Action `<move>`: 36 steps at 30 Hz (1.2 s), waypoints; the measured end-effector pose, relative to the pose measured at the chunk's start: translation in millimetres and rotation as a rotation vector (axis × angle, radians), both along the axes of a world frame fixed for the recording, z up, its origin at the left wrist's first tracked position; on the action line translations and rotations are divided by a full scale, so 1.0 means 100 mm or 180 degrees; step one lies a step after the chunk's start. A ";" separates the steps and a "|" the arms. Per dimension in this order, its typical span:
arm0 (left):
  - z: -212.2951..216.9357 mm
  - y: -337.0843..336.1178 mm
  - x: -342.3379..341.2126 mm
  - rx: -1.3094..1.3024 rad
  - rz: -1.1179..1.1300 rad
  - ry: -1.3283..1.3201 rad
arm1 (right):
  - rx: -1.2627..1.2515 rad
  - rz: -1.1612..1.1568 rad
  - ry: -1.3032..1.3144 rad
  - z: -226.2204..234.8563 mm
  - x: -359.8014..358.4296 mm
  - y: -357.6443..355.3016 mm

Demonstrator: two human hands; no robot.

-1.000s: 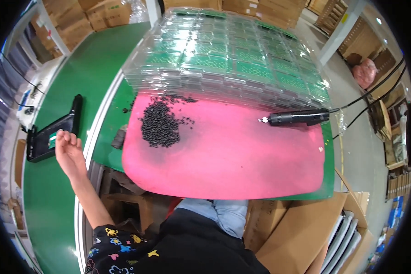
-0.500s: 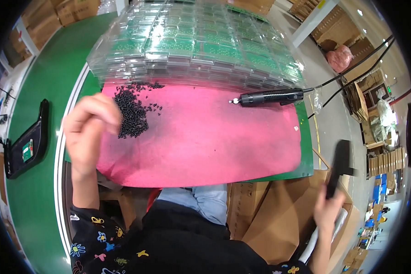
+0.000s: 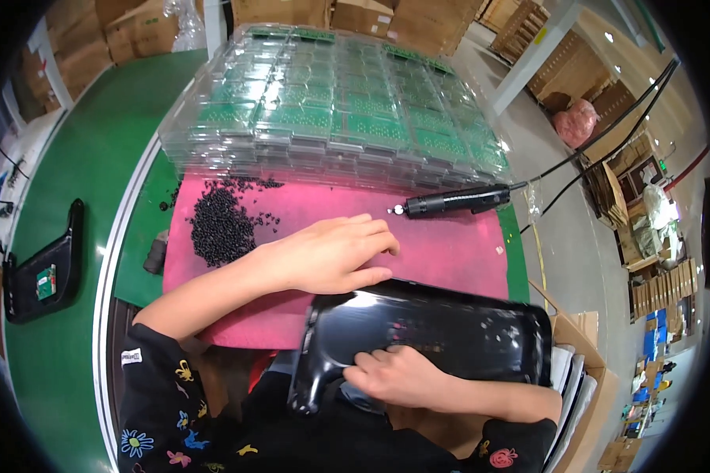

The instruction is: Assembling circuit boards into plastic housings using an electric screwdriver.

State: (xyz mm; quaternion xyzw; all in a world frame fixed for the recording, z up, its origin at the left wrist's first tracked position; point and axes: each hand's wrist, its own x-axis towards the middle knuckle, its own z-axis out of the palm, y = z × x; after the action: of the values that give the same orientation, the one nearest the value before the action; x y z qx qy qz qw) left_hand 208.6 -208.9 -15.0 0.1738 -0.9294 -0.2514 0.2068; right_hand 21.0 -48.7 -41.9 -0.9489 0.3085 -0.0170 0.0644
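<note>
A glossy black plastic housing [image 3: 481, 335], long with an arm bending down at its left end, lies tilted across the near edge of the pink mat [image 3: 442, 248] and over my lap. My right hand [image 3: 398, 376] is closed on its near edge, by the inner corner of that arm. Just beyond its far edge is my left hand [image 3: 339, 251], palm down with fingers stretched and thumb apart; whether the thumb touches the housing I cannot tell. Left of these fingers lies a heap of small black screws [image 3: 222, 225]. A black electric screwdriver [image 3: 457, 202] rests on the mat's far right.
Stacked clear trays with green circuit boards [image 3: 331, 118] stand behind the mat. Another black housing with a small green board [image 3: 46, 282] lies on the green table [image 3: 87, 181] at left. An open carton [image 3: 599, 378] with wrapped pieces stands at right; the screwdriver's cable [image 3: 592, 134] runs off there.
My right hand has brought the black housing from above the carton to the mat's near edge. My left hand has moved right from beside the screws, and its fingers have opened.
</note>
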 end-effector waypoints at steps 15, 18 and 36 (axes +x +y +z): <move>-0.30 -0.26 0.32 -0.1086 0.1134 0.0162 | -0.1417 -0.1392 -0.1817 0.69 0.55 -3.79; -0.32 -0.30 0.37 -0.1014 0.1301 0.0182 | -0.1674 -0.1637 -0.1390 0.48 0.65 -4.54; -0.40 -0.35 0.37 -0.0909 0.1330 0.0212 | -0.0861 -0.2467 -0.0163 0.41 1.42 -5.47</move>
State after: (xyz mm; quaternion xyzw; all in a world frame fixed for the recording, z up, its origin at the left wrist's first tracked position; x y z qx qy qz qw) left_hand 245.6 -243.5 -55.1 0.3228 -0.8921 -0.0749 0.3072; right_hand 163.0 -595.3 -1.1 -0.7616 0.6364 -0.1040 -0.0644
